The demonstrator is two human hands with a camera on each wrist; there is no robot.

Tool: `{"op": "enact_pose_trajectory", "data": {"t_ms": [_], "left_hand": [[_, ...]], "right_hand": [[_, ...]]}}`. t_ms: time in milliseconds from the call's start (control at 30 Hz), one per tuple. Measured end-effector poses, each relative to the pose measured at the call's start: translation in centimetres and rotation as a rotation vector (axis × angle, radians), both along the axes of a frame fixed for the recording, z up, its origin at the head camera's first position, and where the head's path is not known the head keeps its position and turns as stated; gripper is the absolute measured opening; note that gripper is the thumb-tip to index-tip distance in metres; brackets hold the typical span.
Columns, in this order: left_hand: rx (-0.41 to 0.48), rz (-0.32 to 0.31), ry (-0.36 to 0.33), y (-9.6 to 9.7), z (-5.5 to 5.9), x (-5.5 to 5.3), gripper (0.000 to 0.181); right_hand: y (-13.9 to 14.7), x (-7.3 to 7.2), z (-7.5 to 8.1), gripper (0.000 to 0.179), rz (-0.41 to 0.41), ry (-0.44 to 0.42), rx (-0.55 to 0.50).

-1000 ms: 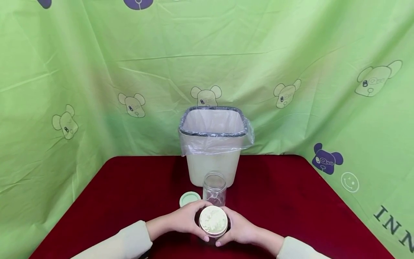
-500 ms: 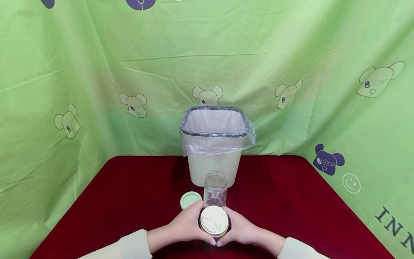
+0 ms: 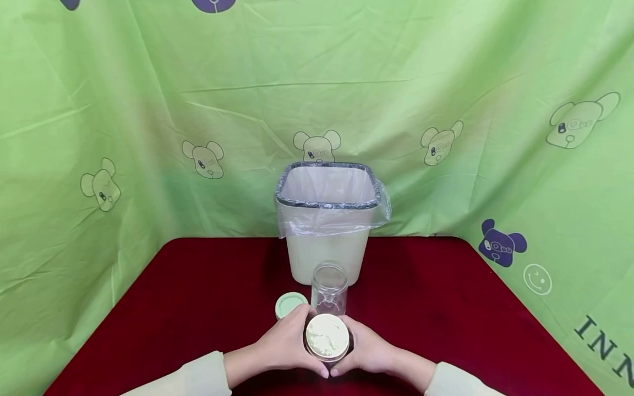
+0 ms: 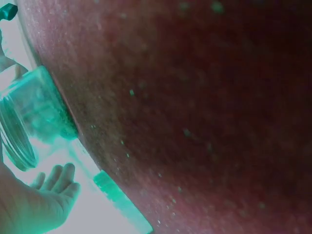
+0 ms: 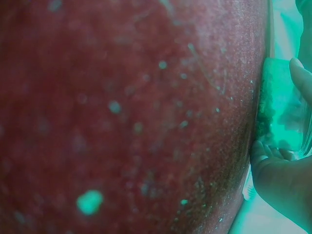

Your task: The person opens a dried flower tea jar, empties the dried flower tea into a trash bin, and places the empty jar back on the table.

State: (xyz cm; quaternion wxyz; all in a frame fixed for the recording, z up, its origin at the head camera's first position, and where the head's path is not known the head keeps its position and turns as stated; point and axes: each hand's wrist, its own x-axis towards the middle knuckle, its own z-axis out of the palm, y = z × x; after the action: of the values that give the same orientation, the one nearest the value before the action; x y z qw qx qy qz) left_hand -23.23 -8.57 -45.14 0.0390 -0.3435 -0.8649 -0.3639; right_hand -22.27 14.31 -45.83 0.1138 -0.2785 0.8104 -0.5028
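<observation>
Left hand (image 3: 284,345) and right hand (image 3: 370,347) curl round the pale-topped jar (image 3: 327,336), their grip spread just to its sides, thumb tips all but meeting in front; whether every finger touches, it's hard to tell. Right behind stands a clear glass jar (image 3: 329,287), a round green lid (image 3: 290,304) to its left. Beyond, a lined bin (image 3: 322,256) stands on the red worktop (image 3: 223,280) before green cloth (image 3: 277,104).

On the near part of the table (image 3: 421,308), a container (image 3: 327,336) sits between the left hand (image 3: 287,344) and right hand (image 3: 366,346). Behind it, a lid (image 3: 291,306) lies left of a jar (image 3: 329,294); a bin (image 3: 324,256) stands farther back.
</observation>
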Motion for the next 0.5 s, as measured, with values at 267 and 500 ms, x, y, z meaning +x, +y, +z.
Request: {"op": "enact_pose_trajectory", "data": {"t_ms": [267, 500], "left_hand": [[0.005, -0.128, -0.101, -1.0, 0.6, -1.1, 0.094], [0.045, -0.233, -0.215, -1.2, 1.0, -2.2, 0.087]], "right_hand": [[0.1, 0.0, 0.2, 0.083, -0.008, 0.005, 0.020], [0.1, 0.0, 0.1, 0.082, 0.001, 0.003, 0.023]]}}
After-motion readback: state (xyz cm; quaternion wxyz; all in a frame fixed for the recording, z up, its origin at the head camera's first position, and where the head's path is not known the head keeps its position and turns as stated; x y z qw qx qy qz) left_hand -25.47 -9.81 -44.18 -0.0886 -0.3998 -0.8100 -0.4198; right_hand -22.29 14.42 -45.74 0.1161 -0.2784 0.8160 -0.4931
